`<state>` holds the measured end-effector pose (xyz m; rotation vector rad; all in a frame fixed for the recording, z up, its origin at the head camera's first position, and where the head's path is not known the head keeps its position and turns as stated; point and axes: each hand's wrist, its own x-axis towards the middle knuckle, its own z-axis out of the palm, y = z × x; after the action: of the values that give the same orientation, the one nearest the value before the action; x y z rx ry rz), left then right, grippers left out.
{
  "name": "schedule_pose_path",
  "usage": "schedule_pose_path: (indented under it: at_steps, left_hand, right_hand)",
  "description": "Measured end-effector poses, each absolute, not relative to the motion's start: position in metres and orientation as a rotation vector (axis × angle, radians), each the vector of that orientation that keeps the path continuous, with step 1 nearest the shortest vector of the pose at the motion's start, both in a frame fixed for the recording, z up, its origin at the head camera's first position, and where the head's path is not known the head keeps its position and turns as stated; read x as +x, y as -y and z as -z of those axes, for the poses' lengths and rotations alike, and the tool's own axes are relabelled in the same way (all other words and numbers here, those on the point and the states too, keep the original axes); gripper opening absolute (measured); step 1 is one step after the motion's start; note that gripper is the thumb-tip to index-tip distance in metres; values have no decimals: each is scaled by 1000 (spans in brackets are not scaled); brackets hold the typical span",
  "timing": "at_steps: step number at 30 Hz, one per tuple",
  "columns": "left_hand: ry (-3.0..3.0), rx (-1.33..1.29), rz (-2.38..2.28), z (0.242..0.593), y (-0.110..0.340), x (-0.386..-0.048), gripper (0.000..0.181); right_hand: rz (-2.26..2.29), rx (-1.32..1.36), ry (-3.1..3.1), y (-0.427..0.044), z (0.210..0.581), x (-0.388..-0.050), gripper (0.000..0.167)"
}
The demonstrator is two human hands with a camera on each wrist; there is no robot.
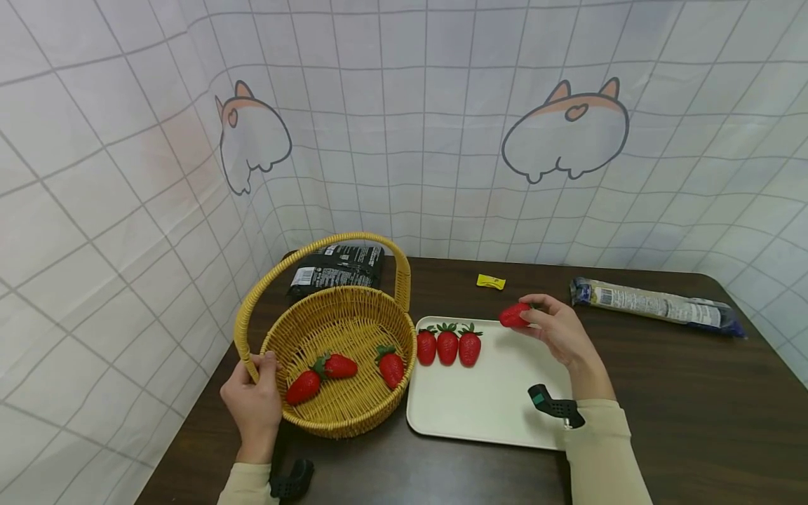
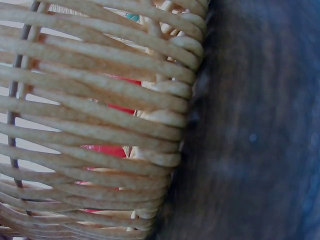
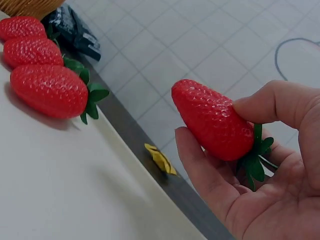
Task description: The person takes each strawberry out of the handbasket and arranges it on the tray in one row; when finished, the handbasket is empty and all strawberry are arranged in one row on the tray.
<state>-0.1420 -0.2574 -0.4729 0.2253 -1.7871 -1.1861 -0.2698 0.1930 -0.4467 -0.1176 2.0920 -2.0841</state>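
Note:
My right hand [image 1: 558, 333] pinches a red strawberry [image 3: 215, 120] between thumb and fingers, above the back of a white tray [image 1: 486, 407]. On that tray's left part, three strawberries [image 1: 447, 346] lie side by side, leaves toward the back. My left hand [image 1: 255, 403] grips the handle base of a yellow woven basket [image 1: 344, 424] at its left rim. Three more strawberries [image 1: 391, 367] lie inside the basket. The left wrist view is filled by the basket's woven wall [image 2: 100, 120], with red showing through gaps; the left hand is not seen there.
Behind the basket lies a black package [image 1: 337, 270]. A small yellow packet [image 1: 491, 282] sits beyond the tray. Toward the right back is a long wrapped package [image 1: 656, 306]. A white gridded curtain [image 1: 454, 140] hangs behind the dark table [image 1: 688, 414].

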Motion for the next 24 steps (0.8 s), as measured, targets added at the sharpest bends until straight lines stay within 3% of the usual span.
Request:
schedule_pose_path:
  at_steps: [12,24]
  left_hand:
    - [1790,220,1193,471,257,-141,24]
    - [1800,235,1171,472,258,-142,25]
  right_hand:
    - [1989,13,-2106,-198,457,-271,45]
    - [1868,-73,-2214,-207,464,-272,55]
